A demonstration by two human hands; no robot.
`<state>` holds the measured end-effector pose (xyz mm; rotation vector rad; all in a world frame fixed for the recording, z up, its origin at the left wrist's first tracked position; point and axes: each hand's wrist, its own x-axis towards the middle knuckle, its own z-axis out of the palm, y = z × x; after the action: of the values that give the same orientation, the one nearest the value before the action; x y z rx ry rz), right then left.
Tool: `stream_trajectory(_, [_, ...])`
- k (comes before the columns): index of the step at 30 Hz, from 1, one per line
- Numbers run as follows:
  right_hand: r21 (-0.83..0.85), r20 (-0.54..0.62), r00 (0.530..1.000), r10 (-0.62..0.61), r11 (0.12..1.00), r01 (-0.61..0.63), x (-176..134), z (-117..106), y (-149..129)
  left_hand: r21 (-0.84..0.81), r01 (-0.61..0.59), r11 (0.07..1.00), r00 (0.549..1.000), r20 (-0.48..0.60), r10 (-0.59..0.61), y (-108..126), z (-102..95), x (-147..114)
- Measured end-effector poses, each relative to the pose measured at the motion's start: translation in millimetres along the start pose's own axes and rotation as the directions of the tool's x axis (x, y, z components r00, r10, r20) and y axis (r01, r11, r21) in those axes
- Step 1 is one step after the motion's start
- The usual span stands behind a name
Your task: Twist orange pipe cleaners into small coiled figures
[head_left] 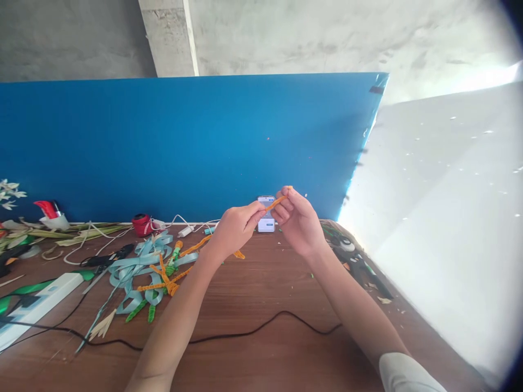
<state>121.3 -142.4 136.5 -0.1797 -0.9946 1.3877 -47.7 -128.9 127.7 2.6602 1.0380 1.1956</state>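
Two hands at work over a brown bench (261,359). The left hand (239,224) pinches a slender orange strip (277,202) between thumb and forefinger; the right hand (300,224) grips the same strip near its upper tip, thumb against fingers. The strip spans the gap between the hands, rising obliquely toward the right, and is held clear of the bench. Behind it, in line with the gap, stands or lies a phone (267,222) with a lit screen; which of the two cannot be told. A further orange piece (239,254) shows beside the left wrist; whether it joins the held strip is hidden.

To the left, pale-blue ribbon (122,272) lies in loops among orange and green fuzzy pieces (169,284). Farther left is a white power strip (49,307); behind the ribbon sits a red object (141,225). A black cable (245,333) crosses the foreground beneath the left forearm. Dark tools (359,267) lie along the right edge. A blue panel (183,147) closes the rear.
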Motion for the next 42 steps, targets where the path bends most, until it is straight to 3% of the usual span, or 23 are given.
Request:
stream_trajectory(3, [0.015,-0.012,1.0,0.004,1.0,-0.004,-3.8,3.9,-3.5,-0.044,-0.001,0.999,1.0,0.012,0.001,4.7,-2.8,-0.5])
stream_trajectory(6, [0.023,-0.099,0.995,-0.028,0.999,0.031,-4.1,4.9,-4.2,-0.074,0.014,0.997,0.998,0.064,-0.009,10.4,-1.8,0.2])
stream_trajectory(9, [-0.033,-0.192,0.967,-0.17,0.986,0.166,-2.3,2.6,-11.2,-0.128,0.022,0.992,0.994,0.109,-0.008,15.3,3.1,0.6])
stream_trajectory(12, [-0.127,-0.158,0.917,-0.366,0.928,0.349,-2.1,-4.1,-30.5,-0.191,0.076,0.979,0.97,0.241,-0.028,17.7,8.8,0.2])
stream_trajectory(14, [-0.18,-0.109,0.897,-0.428,0.896,0.405,-3.0,-10.3,-45.6,-0.269,0.154,0.951,0.948,0.31,-0.066,17.5,11.4,0.4])
stream_trajectory(17, [-0.262,-0.071,0.896,-0.438,0.875,0.406,-3.3,-19.7,-57.2,-0.457,0.268,0.848,0.95,0.272,-0.154,14.9,12.2,2.2])
stream_trajectory(20, [-0.363,0.007,0.934,-0.359,0.869,0.337,0.1,-26.1,-48.2,-0.611,0.311,0.728,0.951,0.195,-0.242,11.6,8.5,4.1])
stream_trajectory(22, [-0.495,0.079,0.971,-0.227,0.836,0.236,3.1,-27.1,-35.7,-0.666,0.319,0.674,0.945,0.171,-0.278,10.0,4.3,4.4])
stream_trajectory(24, [-0.675,0.161,0.987,-0.031,0.726,0.132,4.7,-25.5,-24.5,-0.695,0.323,0.643,0.939,0.152,-0.308,8.6,0.0,4.3])
stream_trajectory(26, [-0.812,0.223,0.968,0.116,0.571,0.119,4.3,-22.5,-17.8,-0.704,0.32,0.634,0.931,0.108,-0.349,6.9,-3.1,4.4])
stream_trajectory(28, [-0.874,0.257,0.954,0.155,0.459,0.161,2.2,-20.0,-15.4,-0.72,0.313,0.62,0.919,0.064,-0.389,4.3,-4.5,5.2])
stream_trajectory(31, [-0.911,0.258,0.955,0.144,0.364,0.191,-1.1,-19.8,-14.0,-0.763,0.286,0.58,0.907,0.02,-0.421,-0.2,-4.8,6.5])
stream_trajectory(35, [-0.951,0.249,0.935,0.253,0.246,0.187,-2.0,-23.2,-7.3,-0.788,0.215,0.577,0.916,-0.042,-0.398,-1.6,-6.5,6.8])
stream_trajectory(38, [-0.95,0.265,0.909,0.322,0.249,0.188,-1.7,-22.5,-0.7,-0.786,0.188,0.589,0.921,-0.067,-0.384,2.4,-8.2,6.4])
stream_trajectory(42, [-0.915,0.319,0.886,0.337,0.351,0.196,-3.2,-18.2,5.7,-0.773,0.146,0.618,0.93,-0.106,-0.352,7.2,-7.2,6.3])
